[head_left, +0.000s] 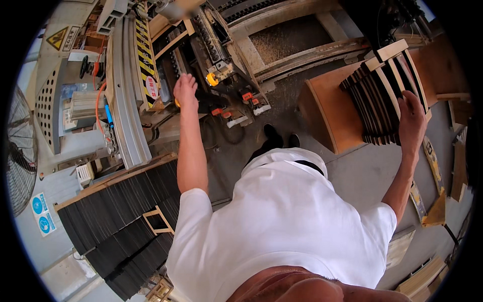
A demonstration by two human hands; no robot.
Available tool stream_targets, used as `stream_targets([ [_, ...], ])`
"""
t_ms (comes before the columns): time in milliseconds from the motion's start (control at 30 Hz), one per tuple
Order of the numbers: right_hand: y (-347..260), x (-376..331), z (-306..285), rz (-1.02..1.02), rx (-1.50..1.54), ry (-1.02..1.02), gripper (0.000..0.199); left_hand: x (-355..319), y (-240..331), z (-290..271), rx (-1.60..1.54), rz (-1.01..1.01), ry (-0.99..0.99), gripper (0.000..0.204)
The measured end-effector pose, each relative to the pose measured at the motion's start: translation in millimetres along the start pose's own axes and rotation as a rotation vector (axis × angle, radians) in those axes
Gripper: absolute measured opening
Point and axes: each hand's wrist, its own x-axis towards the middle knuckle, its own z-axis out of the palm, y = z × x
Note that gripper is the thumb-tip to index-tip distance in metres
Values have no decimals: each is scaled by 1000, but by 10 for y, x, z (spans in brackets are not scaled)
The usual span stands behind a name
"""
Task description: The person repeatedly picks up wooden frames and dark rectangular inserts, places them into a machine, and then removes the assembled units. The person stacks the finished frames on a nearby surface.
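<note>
My left hand is stretched forward to the woodworking machine, fingers apart, touching a dark part beside a yellow knob. It holds nothing that I can see. My right hand reaches out to the right and rests on a stack of dark wooden panels that stand on edge on a brown wooden table. The fingers lie over the nearest panels' edge. My white shirt fills the lower middle of the view.
Rows of dark panels are stacked at the lower left with a small wooden frame on them. A fan stands at the far left. Wooden offcuts lie at the right. Sawdust covers the machine bed.
</note>
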Motion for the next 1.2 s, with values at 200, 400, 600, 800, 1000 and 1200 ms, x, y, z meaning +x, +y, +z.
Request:
stream_targets([
  [200,-707,-43,-10,-217,34,82,20,1121,177,264,-311,-177,-55,75],
  [400,-1596,-8,421,-516,103,-78,23,1775,204,557,-666,-218,27,77],
  [600,-2320,214,1341,-739,195,-267,19,1843,20,407,-802,-210,58,61],
  [800,-3042,424,2619,-1095,284,-316,16,1024,-219,138,-777,-282,-124,38],
  [1000,-3639,404,3790,-1275,286,-457,20,451,-221,25,-834,-173,-326,27],
  [1200,-3785,368,4076,-1355,294,-493,24,522,-306,-40,-885,-93,-305,35],
])
